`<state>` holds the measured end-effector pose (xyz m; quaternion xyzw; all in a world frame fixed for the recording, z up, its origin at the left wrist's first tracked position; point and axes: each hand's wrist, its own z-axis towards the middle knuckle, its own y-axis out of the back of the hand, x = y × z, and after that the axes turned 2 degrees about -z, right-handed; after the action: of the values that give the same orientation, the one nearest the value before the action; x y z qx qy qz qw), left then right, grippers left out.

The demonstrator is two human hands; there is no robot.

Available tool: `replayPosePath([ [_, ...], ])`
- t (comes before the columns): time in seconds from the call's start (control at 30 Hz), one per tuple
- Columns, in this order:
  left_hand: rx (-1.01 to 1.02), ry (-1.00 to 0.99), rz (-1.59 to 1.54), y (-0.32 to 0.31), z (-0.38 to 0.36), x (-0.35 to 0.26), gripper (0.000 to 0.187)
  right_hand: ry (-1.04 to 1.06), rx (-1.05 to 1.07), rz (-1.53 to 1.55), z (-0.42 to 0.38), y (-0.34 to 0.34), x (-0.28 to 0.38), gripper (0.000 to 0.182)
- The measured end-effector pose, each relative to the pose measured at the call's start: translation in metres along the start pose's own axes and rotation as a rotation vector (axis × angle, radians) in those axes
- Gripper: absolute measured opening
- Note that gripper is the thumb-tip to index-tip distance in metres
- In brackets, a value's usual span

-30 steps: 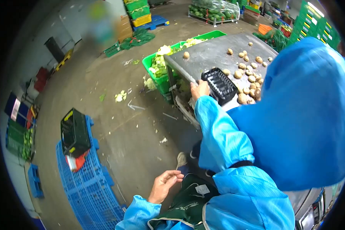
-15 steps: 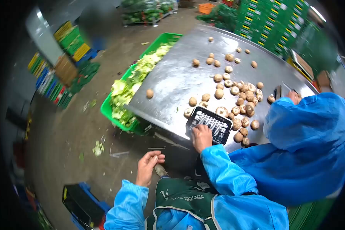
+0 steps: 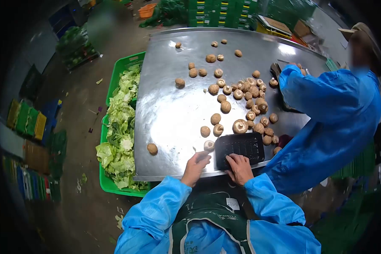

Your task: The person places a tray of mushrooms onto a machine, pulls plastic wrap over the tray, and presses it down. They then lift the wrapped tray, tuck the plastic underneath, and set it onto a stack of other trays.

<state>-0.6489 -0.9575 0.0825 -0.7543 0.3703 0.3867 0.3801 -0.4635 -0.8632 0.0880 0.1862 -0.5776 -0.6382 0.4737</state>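
Note:
A black plastic tray (image 3: 245,146) with nothing in it lies at the near edge of the metal table (image 3: 165,97). My right hand (image 3: 240,168) grips the tray's near edge, fingers over the rim. My left hand (image 3: 195,167) is at the table edge left of the tray, fingers bent together; whether anything is between them is hidden. A pale mushroom (image 3: 209,145) lies just beyond it, against the tray's left side. Many brown mushrooms (image 3: 225,106) are spread beyond the tray, with a dense group (image 3: 254,91) to the right.
Green crates (image 3: 103,169) of leafy trimmings (image 3: 120,127) stand along the table's left side. A co-worker in a blue smock (image 3: 343,106) stands at the right, hands near another dark tray (image 3: 288,103). Green crates (image 3: 222,13) are stacked behind the table.
The view has swung right and levelled. My left hand has moved from over the floor to the table edge near the tray. My right hand has shifted to the tray's near edge.

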Motion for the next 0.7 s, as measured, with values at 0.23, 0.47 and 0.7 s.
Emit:
replayPosePath([
  [0.23,0.099,-0.005,-0.090,-0.014,0.038,0.005,0.032,-0.127,-0.087,0.082,-0.015,-0.025,0.019,0.031],
  [0.47,-0.023,0.022,-0.020,-0.014,0.040,0.003,0.035,-0.093,-0.022,0.242,-0.007,-0.019,0.006,0.023],
  [0.7,0.040,0.224,-0.035,-0.025,0.056,-0.009,0.040,-0.300,0.129,0.133,0.017,-0.014,0.022,0.040],
])
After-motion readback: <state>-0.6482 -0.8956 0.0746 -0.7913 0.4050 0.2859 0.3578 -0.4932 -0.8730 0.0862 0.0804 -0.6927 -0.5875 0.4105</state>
